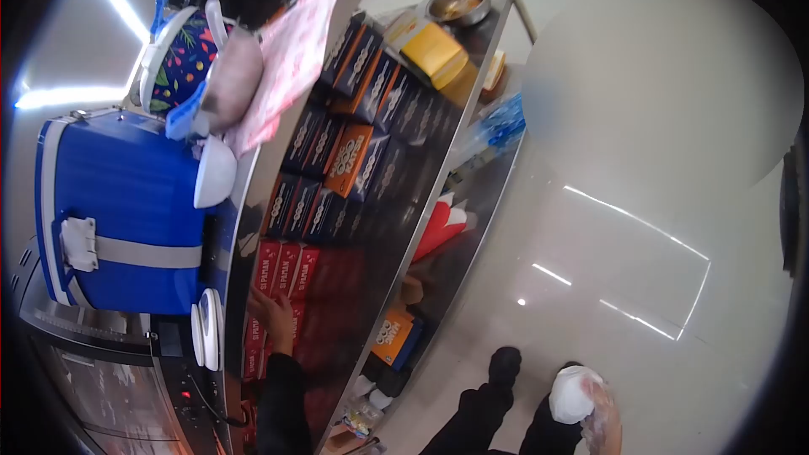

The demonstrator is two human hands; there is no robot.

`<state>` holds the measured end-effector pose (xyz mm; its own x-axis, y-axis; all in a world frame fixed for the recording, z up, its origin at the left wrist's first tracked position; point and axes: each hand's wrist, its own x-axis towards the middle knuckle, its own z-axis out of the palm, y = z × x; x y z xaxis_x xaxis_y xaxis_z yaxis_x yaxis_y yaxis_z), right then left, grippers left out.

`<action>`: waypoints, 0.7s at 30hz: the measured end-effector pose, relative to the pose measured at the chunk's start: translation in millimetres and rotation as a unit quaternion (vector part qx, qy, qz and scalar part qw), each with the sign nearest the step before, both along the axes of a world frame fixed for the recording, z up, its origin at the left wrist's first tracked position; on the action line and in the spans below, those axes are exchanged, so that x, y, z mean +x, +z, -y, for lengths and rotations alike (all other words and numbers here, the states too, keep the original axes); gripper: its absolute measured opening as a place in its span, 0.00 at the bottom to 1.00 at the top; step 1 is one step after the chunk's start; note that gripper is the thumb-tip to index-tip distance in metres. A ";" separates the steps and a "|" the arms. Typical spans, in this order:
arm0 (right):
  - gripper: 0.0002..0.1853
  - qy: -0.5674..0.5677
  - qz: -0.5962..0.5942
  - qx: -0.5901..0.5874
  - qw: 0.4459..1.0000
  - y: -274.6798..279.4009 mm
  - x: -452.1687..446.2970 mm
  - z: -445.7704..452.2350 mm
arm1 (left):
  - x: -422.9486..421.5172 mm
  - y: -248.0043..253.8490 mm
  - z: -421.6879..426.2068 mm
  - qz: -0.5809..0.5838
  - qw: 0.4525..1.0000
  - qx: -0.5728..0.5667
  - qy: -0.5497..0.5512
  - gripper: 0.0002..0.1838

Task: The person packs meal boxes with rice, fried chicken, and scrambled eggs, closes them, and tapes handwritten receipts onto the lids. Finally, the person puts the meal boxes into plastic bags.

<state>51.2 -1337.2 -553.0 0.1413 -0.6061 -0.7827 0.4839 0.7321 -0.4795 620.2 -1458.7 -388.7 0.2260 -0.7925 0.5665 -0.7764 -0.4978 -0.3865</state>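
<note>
My left hand (275,320) reaches into the metal shelf unit and touches the red boxes (291,270) marked "SI PAMAN", its fingers stretched out against them. Several such boxes stand in rows, and my forearm covers part of them. Low at my side, beside my leg, my right hand (605,421) is closed on a white bundle (573,394). Clear plastic shows around that hand. What is inside the bundle cannot be made out.
Dark boxes (303,139) and an orange box (350,154) fill the shelf farther along. On top stand a blue cooler box (126,211), a white bowl (216,173) and a patterned container (181,63). A metal bowl (459,4) and yellow package (434,50) sit at the far end.
</note>
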 end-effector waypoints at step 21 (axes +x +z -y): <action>0.23 0.020 -0.007 0.055 0.998 116.2 35.3 -7.1 | 34.9 -18.0 -98.3 -0.242 0.947 0.184 0.107 0.22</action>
<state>86.5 -1330.1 -436.8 0.1534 -0.5104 -0.8462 0.4466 0.7997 -0.4014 655.1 -1360.4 -406.7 0.5657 -0.8232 0.0492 -0.8039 -0.5638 -0.1893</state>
